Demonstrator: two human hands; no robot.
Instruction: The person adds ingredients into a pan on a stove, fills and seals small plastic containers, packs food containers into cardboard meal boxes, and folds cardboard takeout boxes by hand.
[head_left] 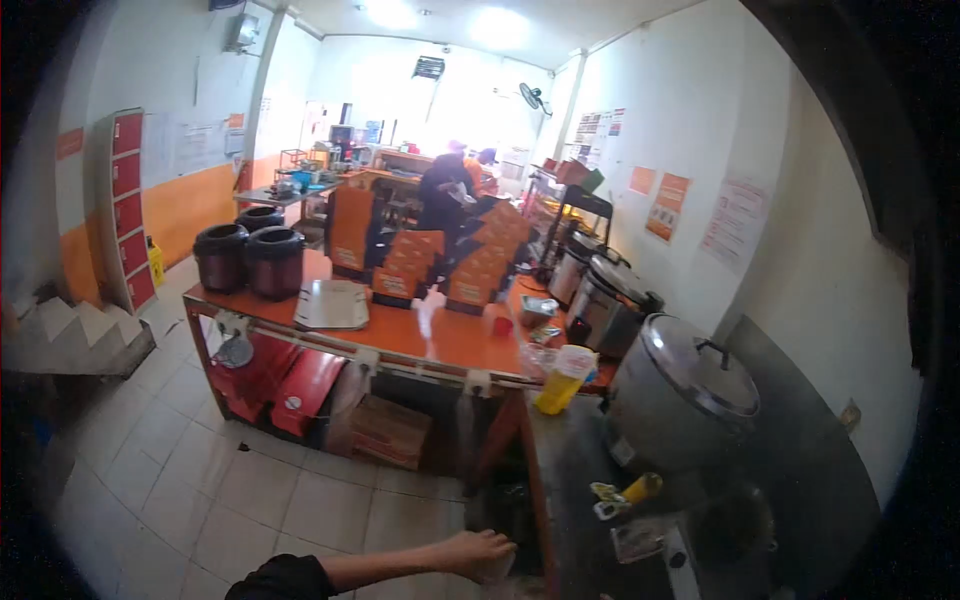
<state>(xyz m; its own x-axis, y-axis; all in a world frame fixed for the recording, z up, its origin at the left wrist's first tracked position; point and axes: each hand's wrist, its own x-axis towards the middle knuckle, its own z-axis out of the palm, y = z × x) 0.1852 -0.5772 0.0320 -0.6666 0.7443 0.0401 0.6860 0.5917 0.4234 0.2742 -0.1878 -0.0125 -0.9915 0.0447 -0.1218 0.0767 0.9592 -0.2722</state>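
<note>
My left hand point(478, 555) reaches in from the bottom edge, a dark sleeve point(285, 580) on its forearm. Its fingers are curled, and a pale patch under them is too blurred to identify. Beside it runs the edge of a dark metal counter point(570, 480). A large pot with a steel lid point(690, 400) stands on that counter. In front of the pot lie a small yellow object point(642, 488) and a clear packet point(640, 540). A yellow container point(565, 380) stands at the counter's far end. My right hand is out of view.
An orange table point(420, 335) holds folded orange boxes point(407, 265), a white tray point(332, 304) and dark round containers point(274, 262). Below it are red cases point(305, 390) and a cardboard box point(390, 430). Two people point(445, 195) stand beyond. Red lockers point(127, 210) line the left wall.
</note>
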